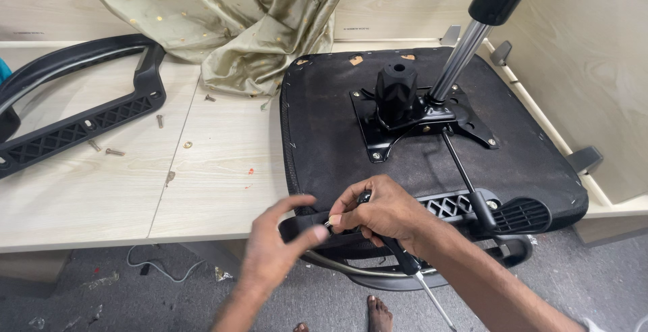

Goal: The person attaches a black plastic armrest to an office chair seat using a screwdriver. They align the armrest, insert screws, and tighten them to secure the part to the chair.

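One upside-down chair seat was laid on the table, its one armrest at the near edge being pinched by the right hand, with the left hand spread open beside it, and four loose screws lay near one spare armrest.

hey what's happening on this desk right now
A person is working on an upturned office chair seat lying on a wooden table. Both hands meet at the armrest on the seat's near edge: the right hand pinches a small screw there, a screwdriver tucked beneath it, and the left hand is open alongside. Loose screws and a second armrest lie to the left.
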